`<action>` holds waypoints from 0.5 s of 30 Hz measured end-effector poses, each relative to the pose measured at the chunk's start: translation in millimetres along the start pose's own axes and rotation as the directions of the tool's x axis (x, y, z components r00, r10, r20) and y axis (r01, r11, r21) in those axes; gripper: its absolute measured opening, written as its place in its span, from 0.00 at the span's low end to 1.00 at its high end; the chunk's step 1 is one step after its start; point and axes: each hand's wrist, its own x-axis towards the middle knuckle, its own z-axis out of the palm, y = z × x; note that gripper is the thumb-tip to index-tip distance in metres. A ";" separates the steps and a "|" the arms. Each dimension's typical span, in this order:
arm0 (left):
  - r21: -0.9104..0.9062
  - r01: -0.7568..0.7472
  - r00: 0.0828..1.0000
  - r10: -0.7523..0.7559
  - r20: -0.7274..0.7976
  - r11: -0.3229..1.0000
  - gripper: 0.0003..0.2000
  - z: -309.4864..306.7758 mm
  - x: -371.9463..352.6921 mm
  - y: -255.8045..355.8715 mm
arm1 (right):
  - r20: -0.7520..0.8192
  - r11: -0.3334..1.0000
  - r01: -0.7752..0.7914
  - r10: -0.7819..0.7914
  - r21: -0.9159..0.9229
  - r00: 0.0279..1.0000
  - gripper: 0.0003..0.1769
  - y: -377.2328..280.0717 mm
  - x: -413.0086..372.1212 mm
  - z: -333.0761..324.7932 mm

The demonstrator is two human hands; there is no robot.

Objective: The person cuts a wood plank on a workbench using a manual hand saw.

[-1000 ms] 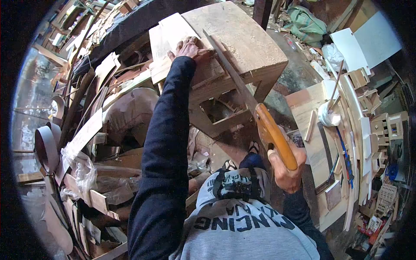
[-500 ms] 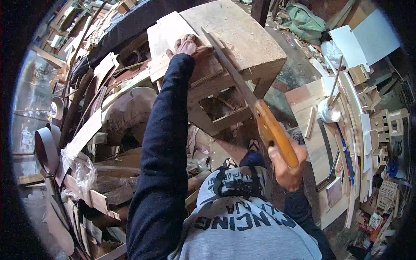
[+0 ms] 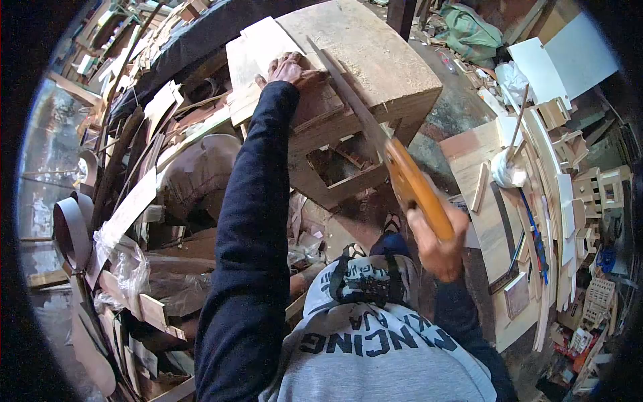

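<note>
On the worktop, just R of the L hand, the saw blade lies on a slant: long axis runs from the handle, low R near the body, fwd & L to the narrow tip. R hand is nearer the handle end, closed round it; L hand is nearer the tip, opened out flat w/ fingers part spread, pressing on wood, gripping nothing.

Under/beside the L hand: a brownish board, matt, straight-edged, plus a paler, smoother panel beyond it. Blade = thin, dull grey-brown metal, tapering; handle = orange-brown, smooth, slightly glossy, prob. wood. Worktop = pale wood, curved far-R edge, w/ fine sawdust R of the blade. Can't tell if the teeth touch the board.
</note>
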 end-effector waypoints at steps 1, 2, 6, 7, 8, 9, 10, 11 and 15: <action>0.003 -0.028 1.000 0.028 -0.006 1.000 0.34 1.8 3.2 -3.3 | 0.004 1.000 0.003 -0.003 -0.007 1.000 0.29 -1.9 17.3 8.3; -0.008 -0.019 1.000 0.019 0.008 1.000 0.35 6.4 7.6 -7.1 | 0.009 1.000 0.005 -0.005 -0.015 1.000 0.29 -3.4 34.5 16.1; 0.010 -0.044 0.999 0.044 0.000 0.999 0.35 11.5 11.8 -12.7 | 0.020 0.999 -0.024 0.024 0.027 1.000 0.29 -4.8 32.4 13.4; 0.013 -0.022 0.999 0.022 -0.036 1.000 0.35 15.0 9.3 -11.1 | 0.028 0.998 -0.048 0.046 0.051 0.999 0.29 -5.4 21.6 8.9; 0.014 -0.001 0.999 0.002 -0.047 1.000 0.34 16.7 7.9 -11.3 | 0.009 0.999 -0.005 0.005 0.033 1.000 0.29 -2.8 12.0 6.4; 0.015 0.020 0.998 -0.019 -0.057 1.000 0.34 15.9 5.4 -9.5 | -0.010 0.999 0.036 -0.036 0.014 0.999 0.30 -0.2 2.2 3.8; 0.015 0.035 0.999 -0.034 -0.037 0.999 0.34 13.7 3.8 -8.2 | -0.007 0.999 0.038 -0.038 0.015 0.999 0.29 -2.9 -2.8 2.2; 0.013 0.042 0.999 -0.042 -0.027 0.999 0.34 10.9 2.5 -5.7 | -0.009 0.999 0.038 -0.037 0.017 0.999 0.29 -4.4 -6.1 1.4; 0.031 0.039 0.999 -0.038 -0.032 0.999 0.36 18.2 8.9 -10.6 | 0.006 0.999 0.037 -0.037 0.024 0.999 0.29 -1.4 28.3 19.2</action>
